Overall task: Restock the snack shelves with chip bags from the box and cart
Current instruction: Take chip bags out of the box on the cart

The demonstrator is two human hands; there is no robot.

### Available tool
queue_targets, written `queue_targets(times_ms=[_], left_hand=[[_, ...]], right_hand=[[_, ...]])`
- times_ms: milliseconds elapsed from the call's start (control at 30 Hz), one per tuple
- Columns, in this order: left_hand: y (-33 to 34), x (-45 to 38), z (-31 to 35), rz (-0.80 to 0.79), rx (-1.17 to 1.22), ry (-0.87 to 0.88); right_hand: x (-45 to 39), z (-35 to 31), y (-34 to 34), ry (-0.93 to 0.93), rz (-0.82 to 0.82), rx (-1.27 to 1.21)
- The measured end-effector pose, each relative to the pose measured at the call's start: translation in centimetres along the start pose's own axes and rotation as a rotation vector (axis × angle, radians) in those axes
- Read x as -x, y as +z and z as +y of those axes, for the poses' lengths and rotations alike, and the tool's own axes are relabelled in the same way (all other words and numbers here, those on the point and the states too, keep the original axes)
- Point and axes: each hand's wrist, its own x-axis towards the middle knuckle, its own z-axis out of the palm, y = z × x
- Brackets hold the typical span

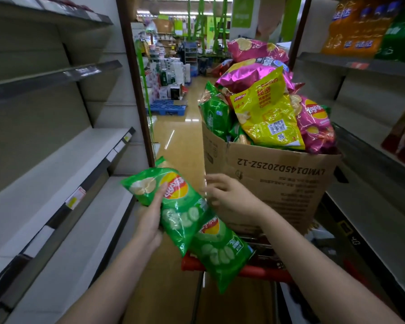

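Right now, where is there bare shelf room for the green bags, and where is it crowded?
The left shelves show bare boards, bordered by the price-tag rails in front and the back panel behind. The box is crowded, heaped above its rim with bags. The left hand holds a green bag; the right hand hovers by the box.
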Motion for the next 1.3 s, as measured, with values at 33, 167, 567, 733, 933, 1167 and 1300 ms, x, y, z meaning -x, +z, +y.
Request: queue_targets(times_ms=[33, 167, 567, 733, 933, 1167, 1300], left_hand=[[-0.7, 0.1, 0.2, 0.034, 0.015, 0.016], [-3.1, 0.2, 0.9, 0.1, 0.073, 0.048], [-6.6, 2.8, 2.2, 0.03, 0.017, 0.089], [-7.0, 3.8, 3.6, 0.026, -0.045, 0.121], [-7.0, 6.3, 5.4, -0.064, 0.037, 0.048], [-6.1, 8.6, 8.0, -0.094, 0.052, 0.093], [-7.1, 11.0, 10.1, -0.039, -0.019, 0.092]], right_hand=[[-0.8, 2.2, 0.1, 0.068, 0.054, 0.1], [-2.3, 8.9, 2.5, 0.442, -0.193, 0.437], [-2.2, 10.8, 3.4, 0.424, -0.135, 0.174], [-1.2, 8.0, 2.0, 0.218, -0.058, 0.221], [2.3, 0.1, 1.5, -0.075, 0.211, 0.014], [1.3, -6.9, 4.8, -0.252, 0.016, 0.043], [0.3, -9.6, 5.5, -0.232, -0.194, -0.117]])
